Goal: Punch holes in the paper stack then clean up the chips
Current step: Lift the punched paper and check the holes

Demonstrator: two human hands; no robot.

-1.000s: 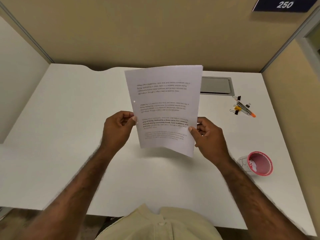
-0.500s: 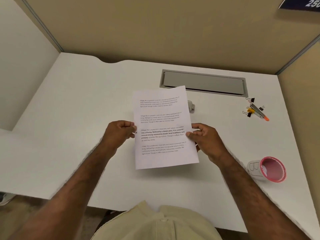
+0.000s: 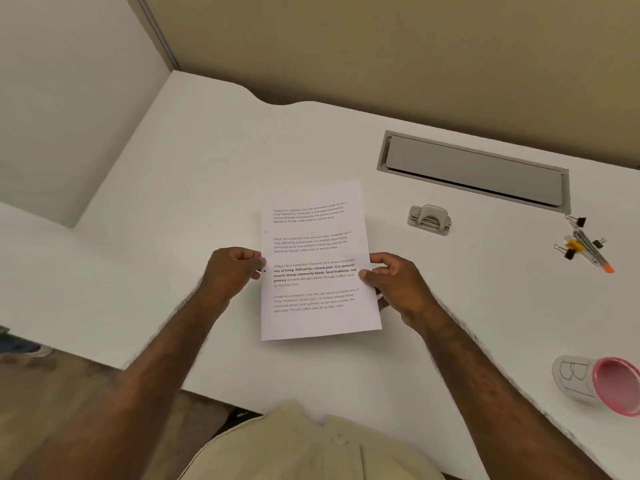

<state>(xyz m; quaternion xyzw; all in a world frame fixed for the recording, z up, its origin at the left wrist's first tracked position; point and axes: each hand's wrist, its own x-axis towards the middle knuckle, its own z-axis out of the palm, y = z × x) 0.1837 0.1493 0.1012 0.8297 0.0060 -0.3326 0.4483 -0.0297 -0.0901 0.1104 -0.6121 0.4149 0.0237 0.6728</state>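
Note:
A thin paper stack [image 3: 315, 258] with printed paragraphs is held low over the white desk [image 3: 173, 209], nearly flat. Two punched holes show on its left margin. My left hand [image 3: 232, 268] pinches the left edge at mid-height, and my right hand [image 3: 394, 282] pinches the right edge, thumb on top. A small grey hole punch [image 3: 429, 219] sits on the desk to the right of the paper's top, apart from both hands. I see no loose chips on the desk.
A grey cable-tray lid [image 3: 474, 169] is set into the desk behind the punch. Binder clips and an orange-tipped pen [image 3: 585, 245] lie at the far right. A white cup with a pink rim [image 3: 599, 382] lies on its side near the right front edge. Partition walls close the back and left.
The paper has come down from upright in front of me to nearly flat over the desk. My view has swung left and down, and the hole punch has come into sight.

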